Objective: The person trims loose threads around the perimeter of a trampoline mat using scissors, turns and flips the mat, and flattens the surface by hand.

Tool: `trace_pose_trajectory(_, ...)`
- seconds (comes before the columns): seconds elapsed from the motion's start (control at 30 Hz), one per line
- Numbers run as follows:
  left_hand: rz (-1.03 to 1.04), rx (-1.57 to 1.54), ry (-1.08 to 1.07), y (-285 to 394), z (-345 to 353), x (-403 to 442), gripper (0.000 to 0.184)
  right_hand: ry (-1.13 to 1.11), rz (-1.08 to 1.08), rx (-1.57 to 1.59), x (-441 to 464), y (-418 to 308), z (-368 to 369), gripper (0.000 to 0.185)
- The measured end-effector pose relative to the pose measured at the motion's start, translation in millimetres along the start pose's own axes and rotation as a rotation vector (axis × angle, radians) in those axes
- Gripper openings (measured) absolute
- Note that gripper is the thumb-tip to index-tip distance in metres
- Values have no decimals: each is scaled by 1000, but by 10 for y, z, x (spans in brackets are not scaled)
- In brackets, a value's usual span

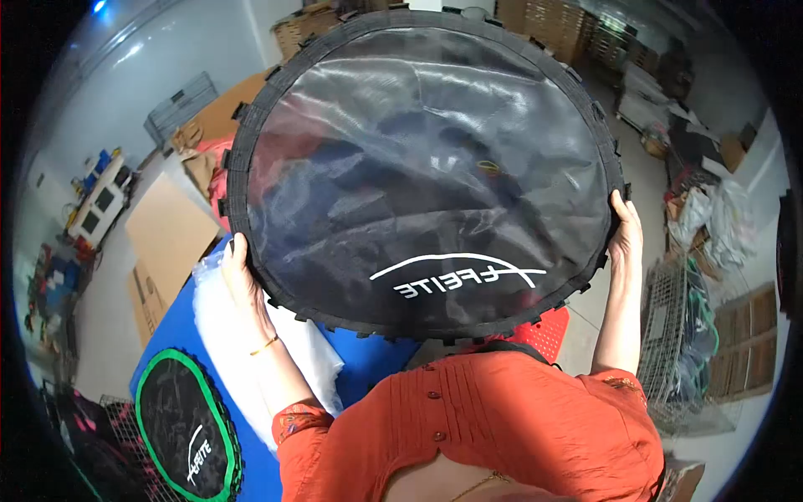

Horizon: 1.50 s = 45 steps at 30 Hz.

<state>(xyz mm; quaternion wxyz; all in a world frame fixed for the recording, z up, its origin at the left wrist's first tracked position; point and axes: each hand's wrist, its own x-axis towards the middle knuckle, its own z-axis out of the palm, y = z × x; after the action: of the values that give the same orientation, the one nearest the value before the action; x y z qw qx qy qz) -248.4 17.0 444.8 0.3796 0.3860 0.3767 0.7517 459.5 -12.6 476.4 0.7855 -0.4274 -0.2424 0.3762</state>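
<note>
- One black mat [435, 188] is held up in front of the orange shirt [502, 410].
- Left hand [242, 280]: fingers gripping its left rim.
- Right hand [626, 230]: fingers gripping its right rim.
- Green-rimmed mat [182, 418]: at the blue bench's [180, 322] edge, near white plastic [230, 335].

Black disc [427, 188] and green-rimmed disc [182, 410] read "FEITE" after a stylised initial.

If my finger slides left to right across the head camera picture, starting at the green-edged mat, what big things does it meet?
Green-edged mat → left hand → big black mat (its middle) → right hand → wire cage.
</note>
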Motion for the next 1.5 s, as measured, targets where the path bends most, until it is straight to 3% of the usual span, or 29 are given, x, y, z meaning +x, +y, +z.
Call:
trace_pose_trajectory(0.03,5,-4,-18,-14,42,35,44,78,-30,6,-72,-30,-47,74)
trace_pose_trajectory(0.07,11,-28,-28,-171,-151,294,42,-4,-46,17,-69,229,136,78)
trace_pose_trajectory(0.17,-32,-70,-96,-238,-97,337,38,-21,-92,10,-367,-84,-145,79)
trace_pose_trajectory(0.27,-37,-87,-141,-196,83,226,33,6,-123,-1,-652,-205,-404,69)
trace_pose_trajectory(0.3,-9,-100,-147,-360,-221,515,32,-28,-145,13,-599,185,-143,66)
trace_pose_trajectory(0.47,-105,-84,-306,-341,-80,307,22,134,-180,-20,-1146,-360,-697,63)
trace_pose_trajectory(0.5,-120,-71,-334,-324,-35,252,21,149,-193,-30,-1267,-478,-733,64)
trace_pose_trajectory(0.53,-73,-65,-336,-443,-295,617,21,107,-222,-8,-1134,-149,-285,66)
trace_pose_trajectory(0.6,-90,-23,-365,-395,-191,503,23,194,-227,-41,-1378,-391,-273,75)
trace_pose_trajectory(0.73,-79,55,-384,-321,-24,432,31,179,-214,-30,-1485,-518,-363,89)
trace_pose_trajectory(0.77,-51,50,-362,-430,-183,731,32,103,-221,-27,-1321,-262,-90,94)
trace_pose_trajectory(0.83,-70,36,-368,-442,-97,598,34,126,-223,-51,-1356,-352,-198,85)
trace_pose_trajectory(0.9,-93,2,-303,-355,29,474,25,-4,-186,-87,-1292,-456,-348,70)
trace_pose_trajectory(0.97,-98,-50,-331,-353,45,426,32,-25,-135,-110,-1224,-528,-449,54)
trace_pose_trajectory(1.03,-55,-113,-332,-489,-85,732,36,-60,-168,-120,-1086,-327,-82,54)
trace_pose_trajectory(1.5,-46,-187,-454,-648,-21,1106,33,-4,-195,-51,-1167,-217,-407,39)
